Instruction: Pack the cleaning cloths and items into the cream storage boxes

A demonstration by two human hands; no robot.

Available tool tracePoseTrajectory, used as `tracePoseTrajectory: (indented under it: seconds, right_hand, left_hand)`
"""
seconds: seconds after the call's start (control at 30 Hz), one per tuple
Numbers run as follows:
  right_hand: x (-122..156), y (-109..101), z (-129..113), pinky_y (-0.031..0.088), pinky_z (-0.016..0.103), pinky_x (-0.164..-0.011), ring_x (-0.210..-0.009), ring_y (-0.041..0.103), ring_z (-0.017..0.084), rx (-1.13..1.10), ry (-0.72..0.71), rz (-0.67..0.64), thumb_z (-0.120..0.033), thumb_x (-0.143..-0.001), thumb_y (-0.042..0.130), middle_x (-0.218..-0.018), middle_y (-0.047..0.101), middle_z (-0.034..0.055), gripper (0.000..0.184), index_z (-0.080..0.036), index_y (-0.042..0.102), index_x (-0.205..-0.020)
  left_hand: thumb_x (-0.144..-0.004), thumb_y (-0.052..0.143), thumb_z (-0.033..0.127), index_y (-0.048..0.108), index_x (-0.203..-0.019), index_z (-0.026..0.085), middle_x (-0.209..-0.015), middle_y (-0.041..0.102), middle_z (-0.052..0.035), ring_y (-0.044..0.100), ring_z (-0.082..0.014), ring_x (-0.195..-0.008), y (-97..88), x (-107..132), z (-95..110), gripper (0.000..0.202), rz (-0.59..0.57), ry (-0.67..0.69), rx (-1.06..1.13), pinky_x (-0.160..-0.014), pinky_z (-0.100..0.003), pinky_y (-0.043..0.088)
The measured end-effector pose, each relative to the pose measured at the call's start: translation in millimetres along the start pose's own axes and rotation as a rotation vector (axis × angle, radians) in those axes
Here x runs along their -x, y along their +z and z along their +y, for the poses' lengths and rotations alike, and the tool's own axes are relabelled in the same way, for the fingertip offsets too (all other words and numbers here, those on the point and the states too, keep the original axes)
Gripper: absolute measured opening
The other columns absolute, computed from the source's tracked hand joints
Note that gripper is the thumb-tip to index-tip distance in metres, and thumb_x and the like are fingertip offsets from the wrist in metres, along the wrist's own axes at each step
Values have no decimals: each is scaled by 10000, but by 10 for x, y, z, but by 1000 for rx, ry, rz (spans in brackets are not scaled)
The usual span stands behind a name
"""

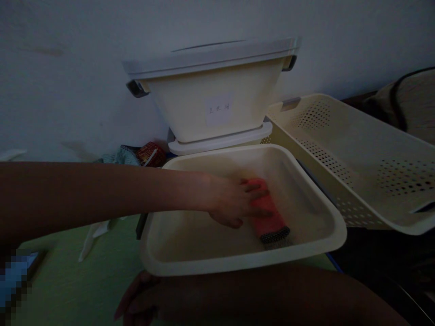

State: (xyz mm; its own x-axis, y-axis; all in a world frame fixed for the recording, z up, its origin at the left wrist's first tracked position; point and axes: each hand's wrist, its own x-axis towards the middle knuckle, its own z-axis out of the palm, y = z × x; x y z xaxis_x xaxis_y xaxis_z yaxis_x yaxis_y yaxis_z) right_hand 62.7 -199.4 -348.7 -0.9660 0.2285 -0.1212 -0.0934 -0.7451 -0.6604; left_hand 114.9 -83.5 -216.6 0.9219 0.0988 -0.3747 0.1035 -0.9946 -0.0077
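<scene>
My left hand (pixel 239 201) reaches in from the left, over a cream plastic bin (pixel 190 244). Its fingers are spread and lie on a red rolled cloth item (pixel 268 222) with a dark patterned band and a greyish end. This item rests in the right half of the bin. Across the bottom, my right forearm runs in front of the bin, and my right hand (pixel 139 294) is below its near left corner. Its fingers are loosely bent and apart, with nothing visible in them. Poor light hides part of that hand.
Behind stands a lidded cream box (pixel 190 106) with a handwritten label, stacked on another lid. A perforated cream basket (pixel 350 149) is at the right. Patterned cloths (pixel 149 154) lie at the back left. A white strip (pixel 89 242) lies on the green surface (pixel 68 280).
</scene>
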Motion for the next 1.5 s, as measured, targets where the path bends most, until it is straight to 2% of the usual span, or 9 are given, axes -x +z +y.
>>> tracePoseTrajectory:
  seconds: [0.13, 0.33, 0.53, 0.77, 0.93, 1.0, 1.07, 1.23, 1.5]
  right_hand:
    - [-103, 7, 71, 295, 191, -452, -424, 440, 58, -78, 78, 48, -476, -190, 733, -434, 562, -66, 444, -192, 582, -497]
    - [-249, -43, 203, 298, 193, -463, -454, 483, 72, -107, 133, 50, -427, -132, 749, -440, 576, -42, 464, -173, 590, -486]
    - [-167, -50, 186, 336, 197, -456, -413, 472, 63, -139, 86, 8, -417, -256, 759, -474, 600, -56, 378, -192, 622, -527]
    - [-81, -52, 166, 326, 196, -478, -467, 481, 65, -170, 67, 14, -356, -352, 757, -505, 599, -45, 306, -177, 630, -565]
    - [-184, -34, 148, 361, 199, -584, -535, 486, 62, -115, 178, 27, -180, -655, 611, -542, 575, -45, 44, -172, 612, -612]
    - [-231, -33, 153, 357, 202, -577, -504, 463, 64, -86, 235, 44, -162, -698, 547, -486, 540, -46, 144, -177, 583, -560]
    - [-238, -45, 170, 357, 198, -564, -513, 487, 69, -102, 213, 39, -200, -631, 616, -507, 571, -42, 57, -176, 606, -581]
    - [-159, -81, 215, 317, 202, -482, -461, 476, 65, -164, 83, -7, -375, -290, 762, -505, 605, -41, 357, -170, 623, -548]
    - [-28, -1, 71, 299, 207, -491, -456, 467, 63, -161, 59, -5, -389, -327, 769, -499, 600, -39, 367, -168, 633, -586]
  left_hand:
    - [-739, 641, 322, 398, -1350, 236, -1466, 300, -130, 197, -322, -1367, 21, -6, -67, 663, 5, -43, 32, -1075, -486, 239]
    - [-744, 636, 361, 363, -1363, 254, -1485, 256, -128, 152, -287, -1380, -32, -98, -104, 685, -115, -31, 79, -1097, -445, 191]
    - [-667, 693, 427, 352, -1371, 260, -1495, 233, -117, 108, -300, -1386, 67, -166, -157, 800, -97, -7, 124, -1104, -467, 160]
    - [-728, 642, 410, 399, -1350, 210, -1453, 306, -176, 168, -331, -1370, 27, -95, -142, 698, -39, 26, 125, -1062, -504, 253]
    - [-768, 619, 380, 433, -1330, 216, -1388, 418, -176, 313, -329, -1324, -42, 84, -52, 615, 4, 0, 53, -1026, -498, 322]
    - [-798, 580, 390, 419, -1340, 229, -1384, 424, -174, 320, -315, -1323, -31, 129, -12, 588, -19, 5, 38, -1034, -477, 317]
    - [-821, 544, 406, 405, -1347, 237, -1392, 415, -170, 319, -295, -1328, -1, 142, 20, 570, -40, 11, 45, -1042, -452, 309]
    - [-808, 555, 419, 430, -1326, 262, -1394, 415, -158, 342, -313, -1312, 94, 89, 52, 556, -34, -16, 86, -1000, -471, 346]
    - [-838, 515, 420, 448, -1314, 240, -1309, 515, -130, 379, -279, -1291, 56, 89, 28, 514, -20, 38, 38, -1010, -416, 342]
